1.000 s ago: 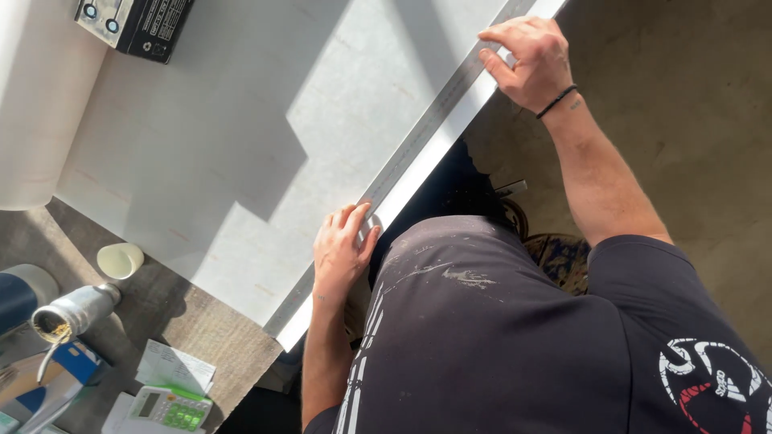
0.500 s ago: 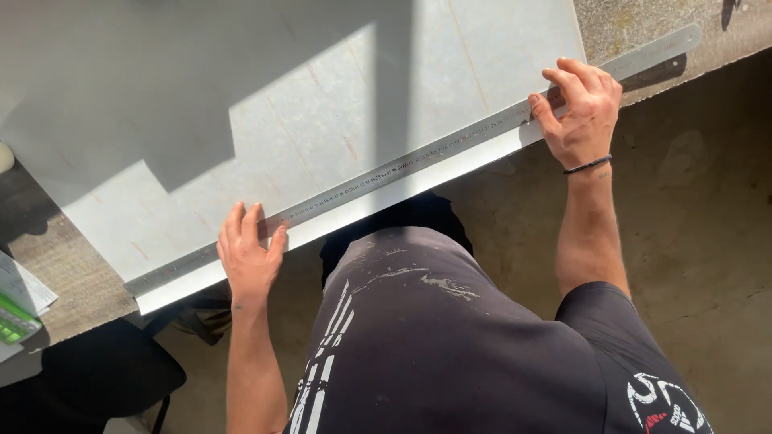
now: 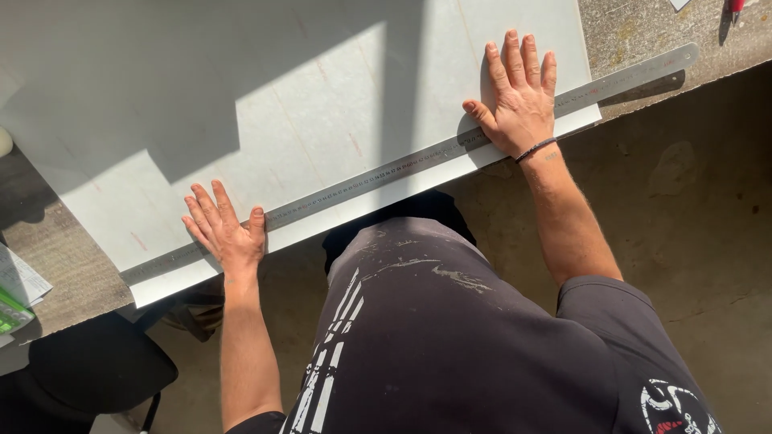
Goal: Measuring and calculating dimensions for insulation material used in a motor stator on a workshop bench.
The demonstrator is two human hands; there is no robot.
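Left hand (image 3: 225, 233) and right hand (image 3: 521, 100) press flat on a long steel ruler (image 3: 386, 173) across a pale sheet (image 3: 305, 96).

Rough brown worktop (image 3: 68, 281) shows bare at my lower left and again at the top right corner. On its left edge I see a folded paper slip (image 3: 18, 277) with a green-and-white packet (image 3: 10, 315) just below it, both cut off by the frame. A pale round object (image 3: 4, 142) sits at the far left edge, mostly out of view. A red item (image 3: 736, 5) lies at the top right. Beneath the worktop: a black stool seat (image 3: 96, 366) and stained concrete floor (image 3: 683, 201).
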